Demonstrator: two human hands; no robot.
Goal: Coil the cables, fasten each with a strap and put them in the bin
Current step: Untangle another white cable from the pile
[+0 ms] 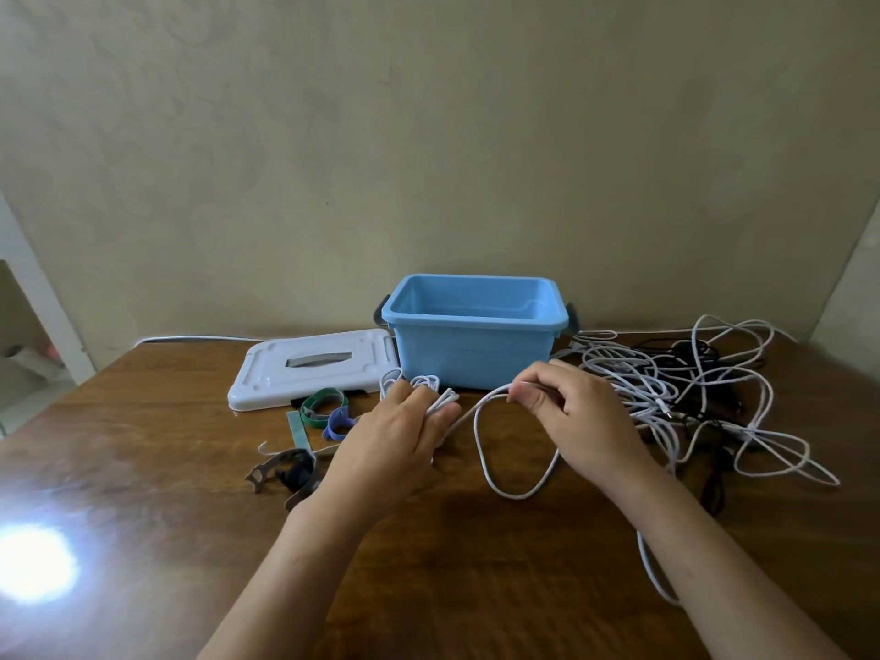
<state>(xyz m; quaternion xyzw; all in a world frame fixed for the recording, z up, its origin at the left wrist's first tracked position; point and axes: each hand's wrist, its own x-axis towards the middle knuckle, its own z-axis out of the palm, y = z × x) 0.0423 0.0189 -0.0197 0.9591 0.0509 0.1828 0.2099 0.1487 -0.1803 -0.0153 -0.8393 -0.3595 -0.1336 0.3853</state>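
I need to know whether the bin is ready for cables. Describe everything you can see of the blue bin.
The blue bin is a rectangular tub that looks like smooth plastic, with a rolled rim and a dark latch on each short side. It stands upright and open at the back of the wooden table; what shows of its inside holds nothing. Its white lid lies flat to its left, and tangled cables lie to its right.

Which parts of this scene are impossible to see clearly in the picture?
- Head view: bottom of the blue plastic bin, hidden by its front wall.
- Left hand's grip on the white cable coils: fingers cover it.
- Tangled white and black cables: their number is unclear.
- Wooden table: glare at its left.
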